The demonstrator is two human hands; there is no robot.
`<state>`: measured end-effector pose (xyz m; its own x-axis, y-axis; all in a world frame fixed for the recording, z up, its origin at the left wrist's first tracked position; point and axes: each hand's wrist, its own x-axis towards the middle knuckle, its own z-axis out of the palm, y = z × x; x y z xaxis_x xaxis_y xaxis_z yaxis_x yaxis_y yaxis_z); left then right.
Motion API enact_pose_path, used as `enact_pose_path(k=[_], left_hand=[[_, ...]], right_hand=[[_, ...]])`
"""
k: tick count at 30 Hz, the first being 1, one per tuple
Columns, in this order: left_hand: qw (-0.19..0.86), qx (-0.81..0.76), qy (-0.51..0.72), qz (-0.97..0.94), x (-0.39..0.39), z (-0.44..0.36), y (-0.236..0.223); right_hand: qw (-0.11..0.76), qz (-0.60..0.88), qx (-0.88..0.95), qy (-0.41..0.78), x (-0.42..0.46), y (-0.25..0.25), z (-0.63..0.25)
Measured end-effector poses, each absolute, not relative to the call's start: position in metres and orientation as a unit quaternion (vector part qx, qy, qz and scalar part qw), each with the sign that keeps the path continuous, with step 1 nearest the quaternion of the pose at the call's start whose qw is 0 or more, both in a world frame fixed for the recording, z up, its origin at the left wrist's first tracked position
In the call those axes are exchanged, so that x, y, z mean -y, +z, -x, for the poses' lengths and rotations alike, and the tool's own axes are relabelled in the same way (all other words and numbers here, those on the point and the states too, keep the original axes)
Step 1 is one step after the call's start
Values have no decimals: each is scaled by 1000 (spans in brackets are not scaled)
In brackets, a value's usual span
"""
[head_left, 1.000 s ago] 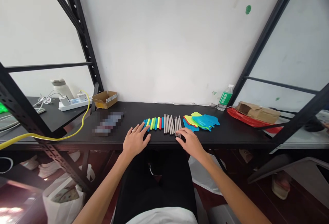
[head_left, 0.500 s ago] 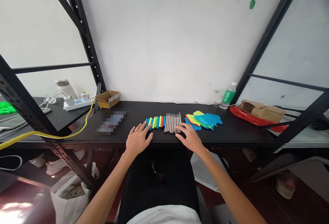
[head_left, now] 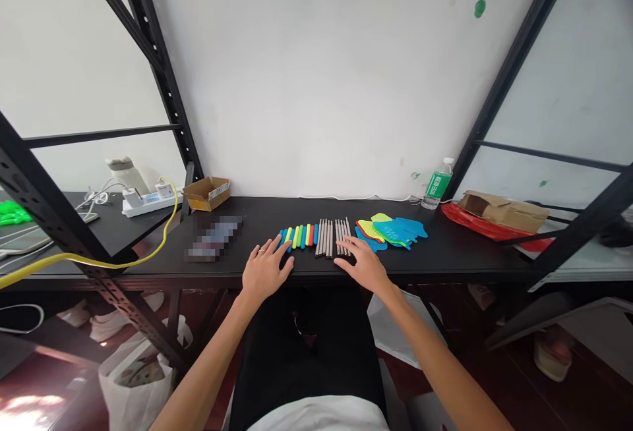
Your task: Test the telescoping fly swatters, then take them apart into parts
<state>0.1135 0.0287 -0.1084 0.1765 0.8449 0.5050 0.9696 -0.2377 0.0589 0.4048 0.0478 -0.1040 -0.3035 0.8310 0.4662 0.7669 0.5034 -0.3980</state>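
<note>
Left hand point(head_left: 264, 271) open and flat at the front table edge, fingers spread, a ring point(head_left: 260, 252) on one finger, fingertips at the near ends of the coloured rods point(head_left: 299, 236), no grip. Right hand point(head_left: 359, 265) also open, palm down, fingers spread and over the near ends of the grey metal rods point(head_left: 329, 238); touching or just above them, can't tell, but not closed on anything. Both rows lie at 12 o'clock on the black tabletop point(head_left: 257, 220), parallel, pointing away from the person, coloured row left, metal row right. Perforated plastic pads point(head_left: 390, 232) in blue, yellow and red overlap in a loose pile at about 1 o'clock, just right of the metal rods. Grouping by kind looks deliberate, probably so each piece is easy to reach between the hands. Cardboard box point(head_left: 206, 194) sits at 11 o'clock against the wall, with a blurred patch point(head_left: 215, 238) nearer the person. Green-labelled water bottle point(head_left: 436, 186) stands at 1 o'clock, back by the wall. Brown paper package point(head_left: 502, 212) lies on a red bag point(head_left: 494, 230) at 2 o'clock, out of the way.
</note>
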Motion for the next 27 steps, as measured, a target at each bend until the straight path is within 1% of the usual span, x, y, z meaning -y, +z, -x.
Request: enact_pose_path(k=[5, 10, 14, 21, 27], left_hand=[[139, 604, -231, 750, -29, -114, -109], [140, 603, -226, 753, -29, -114, -109], [141, 600, -221, 756, -29, -114, -108], [140, 600, -222, 756, -29, -114, -108], [143, 598, -212, 760, -29, -114, -106]], right_hand=[[295, 515, 802, 66, -50, -102, -402], [321, 541, 775, 61, -58, -106, -401], [339, 527, 777, 55, -62, -105, -398], [290, 463, 835, 55, -58, -99, -394], [332, 476, 813, 47, -60, -104, -393]])
